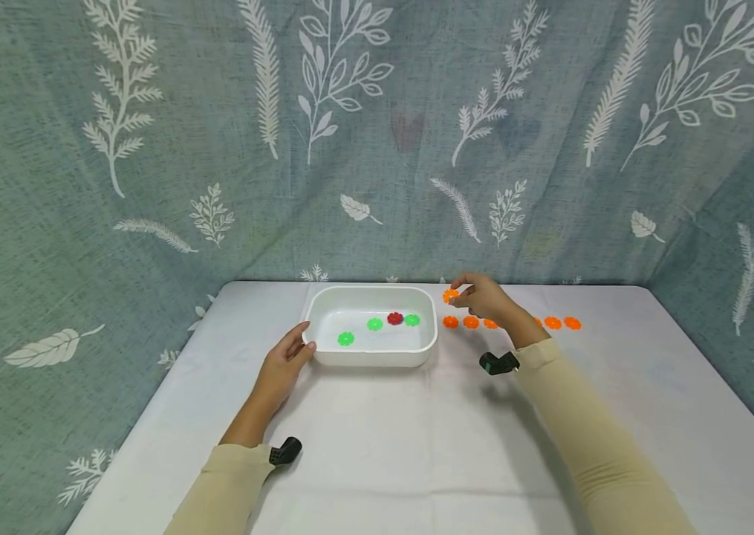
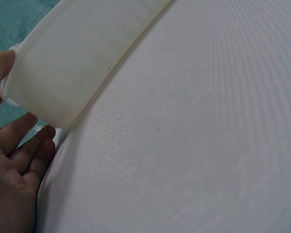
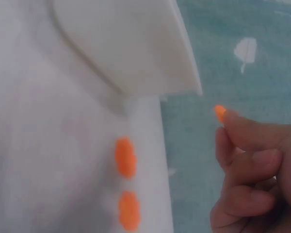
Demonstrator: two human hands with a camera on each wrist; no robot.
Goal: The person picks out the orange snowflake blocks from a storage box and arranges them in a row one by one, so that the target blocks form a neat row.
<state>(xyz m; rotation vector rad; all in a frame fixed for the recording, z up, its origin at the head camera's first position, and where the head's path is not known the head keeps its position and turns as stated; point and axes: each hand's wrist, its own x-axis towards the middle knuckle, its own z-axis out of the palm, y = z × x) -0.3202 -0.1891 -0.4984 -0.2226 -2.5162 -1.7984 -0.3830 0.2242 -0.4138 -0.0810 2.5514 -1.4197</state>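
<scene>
Between thumb and fingertip, my right hand pinches an orange flower-shaped disc, raised just beyond the right end of a white plastic basin. The same disc shows edge-on in the right wrist view. My left hand grips the basin's left end, its thumb on the rim; the left wrist view has the basin's outer wall beside that hand's loosely bent lower fingers. Inside the basin lie a red disc and three green ones, one green disc nearer the front left.
A row of several orange discs lies on the white tabletop right of the basin, partly hidden by my right wrist. Behind the table hangs a green leaf-patterned cloth. Each wrist wears a small black camera.
</scene>
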